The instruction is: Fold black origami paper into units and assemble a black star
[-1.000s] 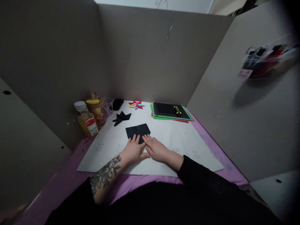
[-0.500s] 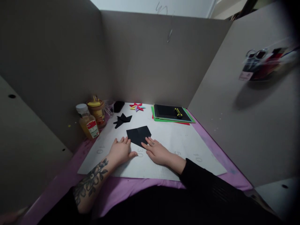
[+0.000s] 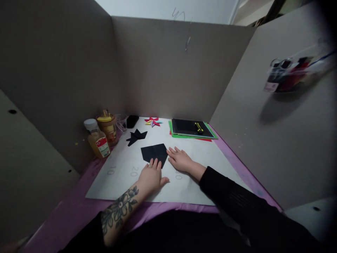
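Observation:
A folded black paper (image 3: 153,152) with a pointed lower end lies on the white numbered mat (image 3: 200,154). My left hand (image 3: 151,178) rests flat on the mat, its fingertips pressing the paper's lower tip. My right hand (image 3: 180,160) lies flat beside the paper's right edge, fingertips touching it. Neither hand grips anything.
A black folded paper shape (image 3: 136,136) and a colourful paper star (image 3: 153,121) lie farther back. A stack of coloured sheets (image 3: 192,128) sits at the back right. Two bottles (image 3: 98,138) stand at the left. Cardboard walls enclose the purple table (image 3: 79,203).
My left hand has moved right, back onto the paper's lower tip. My right hand has slid up along the paper's right edge. The paper's lower end now forms a point.

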`<state>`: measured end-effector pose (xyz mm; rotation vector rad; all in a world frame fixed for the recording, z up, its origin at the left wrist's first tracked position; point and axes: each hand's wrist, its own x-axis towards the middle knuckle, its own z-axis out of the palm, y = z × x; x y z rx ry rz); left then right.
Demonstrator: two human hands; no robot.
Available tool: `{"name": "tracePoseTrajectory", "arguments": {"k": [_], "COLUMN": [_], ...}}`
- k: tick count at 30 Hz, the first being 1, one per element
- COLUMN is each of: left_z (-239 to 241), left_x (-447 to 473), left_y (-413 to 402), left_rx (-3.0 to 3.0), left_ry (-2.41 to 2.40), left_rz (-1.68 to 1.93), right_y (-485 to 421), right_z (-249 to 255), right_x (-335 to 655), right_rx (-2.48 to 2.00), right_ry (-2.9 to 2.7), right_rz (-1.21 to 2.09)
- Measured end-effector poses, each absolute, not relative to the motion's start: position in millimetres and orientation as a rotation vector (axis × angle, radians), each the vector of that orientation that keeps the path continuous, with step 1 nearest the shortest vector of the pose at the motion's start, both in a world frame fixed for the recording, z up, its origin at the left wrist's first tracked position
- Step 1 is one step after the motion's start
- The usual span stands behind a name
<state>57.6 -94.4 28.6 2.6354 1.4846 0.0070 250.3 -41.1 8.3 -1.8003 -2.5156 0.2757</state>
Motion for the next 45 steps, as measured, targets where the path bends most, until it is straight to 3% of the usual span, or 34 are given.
{"name": "tracePoseTrajectory", "arguments": {"k": [14,24,28,31,34,38,45], "left_z": [37,12,8,12,13,14,21], "left_x": [27,32,33,41,46,40,29], "left_y": [-72,-26,-28,-33,-36,-30,-20], "left_rx": [2.582,2.279,1.9,1.668,1.447,1.068,0.982], "left_ry": [1.695,1.381,1.224,0.932,0.727,0.825,0.765], "left_rz": [0.191,0.731,1.063,1.053,1.035,1.174,1.213], "right_y": [-38,-35,-36,-42,-50,-53,-49], "right_z": [-7,-4,6,13,12,10,14], "right_x": [255,222,214,207,198,198,231], "right_rx": [-1.825,-1.525,-1.571,-1.376,-1.166,-0.987,-1.319], "right_ry": [-2.295,-1.977,-1.631,-1.707,-2.006,-2.198,-2.126], "right_rz": [0.242,0.526,0.256,0.048,0.074,0.119,-0.171]}}
